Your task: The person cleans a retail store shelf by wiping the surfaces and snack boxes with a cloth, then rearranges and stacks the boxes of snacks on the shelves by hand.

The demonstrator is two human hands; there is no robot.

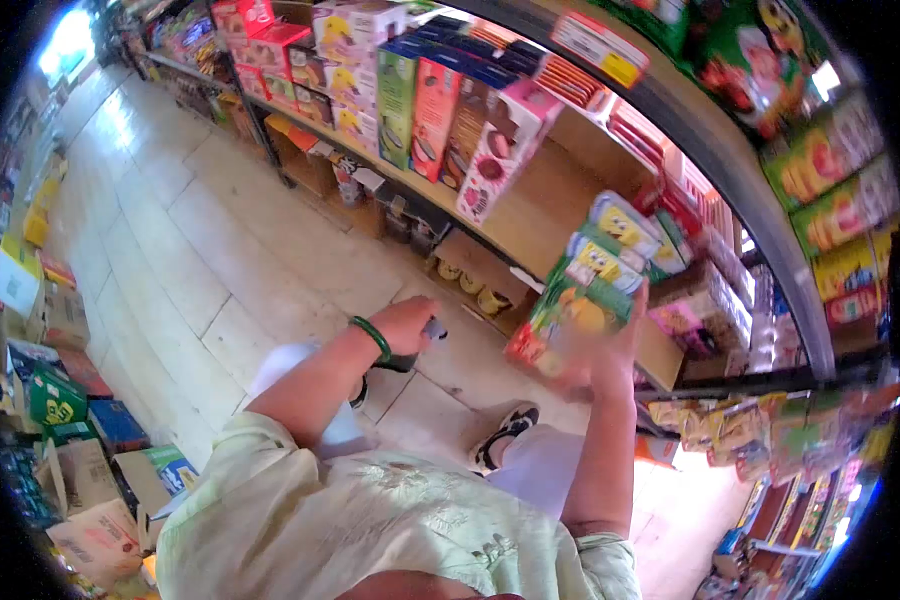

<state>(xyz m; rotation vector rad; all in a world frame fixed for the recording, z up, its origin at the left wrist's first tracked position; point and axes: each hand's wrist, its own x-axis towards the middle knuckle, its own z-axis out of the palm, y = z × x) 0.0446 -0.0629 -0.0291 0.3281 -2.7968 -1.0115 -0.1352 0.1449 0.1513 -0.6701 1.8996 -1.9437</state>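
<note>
My right hand (605, 350), partly blurred, grips a green snack box (575, 300) with a yellow cartoon character on it. The box is tilted at the front edge of the shelf (560, 190), with similar cartoon packs (625, 225) against its far end. My left hand (405, 325), with a green bangle (372, 338) at its wrist, is above the floor to the left. Its fingers are closed, and a small greyish piece (435, 328) shows at them; I cannot make out what it is.
Upright biscuit boxes (435, 115) line the shelf farther left. Bagged snacks (770, 430) hang at the right. Opened cartons (85, 475) and packages lie along the left side of the tiled aisle (160, 250). Above, a metal shelf edge (690, 120) juts out with a price tag.
</note>
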